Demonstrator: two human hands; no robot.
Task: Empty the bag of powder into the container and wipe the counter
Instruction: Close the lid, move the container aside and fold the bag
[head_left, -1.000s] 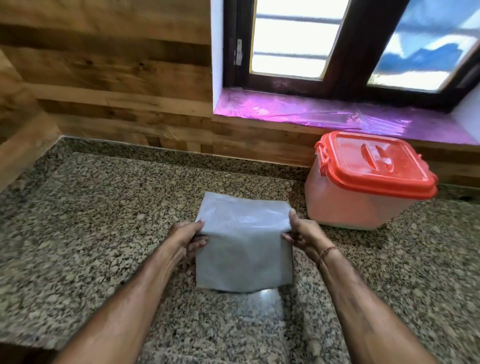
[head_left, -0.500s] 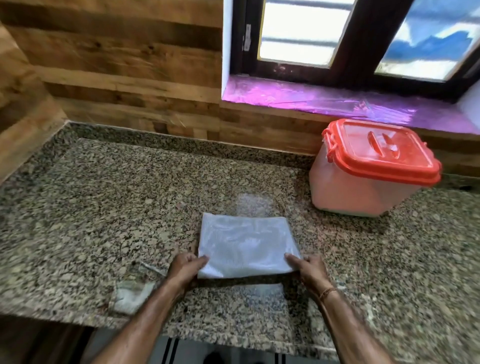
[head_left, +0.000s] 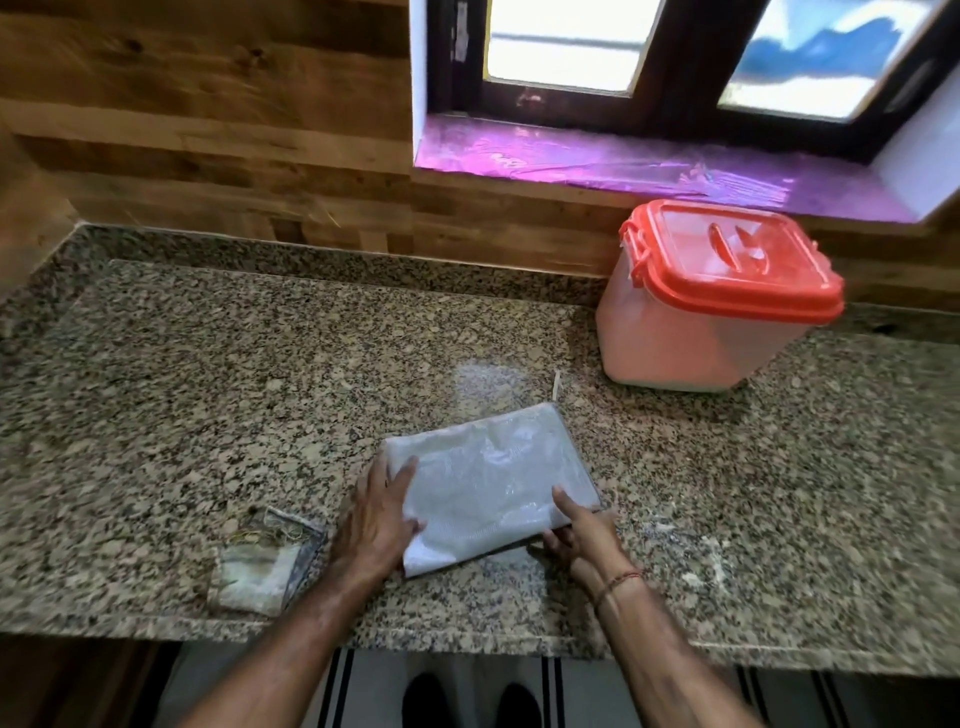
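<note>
A flattened white woven bag (head_left: 488, 480) lies folded on the speckled granite counter (head_left: 208, 405), near its front edge. My left hand (head_left: 376, 517) rests flat on the bag's left side, fingers spread over it. My right hand (head_left: 579, 532) grips the bag's near right corner, thumb on top. The translucent container (head_left: 691, 332) with an orange latched lid (head_left: 727, 260) stands closed at the back right. A pale dusting of powder (head_left: 488, 382) marks the counter just beyond the bag, and more smears (head_left: 706, 561) lie to the right.
A small crumpled clear plastic piece (head_left: 262, 564) lies left of my left hand by the counter's front edge. A wooden wall (head_left: 208, 130) backs the counter. The window sill (head_left: 623, 166) has a purple sheet. My feet and a striped mat (head_left: 467, 696) show below.
The bag was held upright between both hands, then laid down flat and folded. My left hand moved onto its top. The view pulled back, showing the counter's front edge.
</note>
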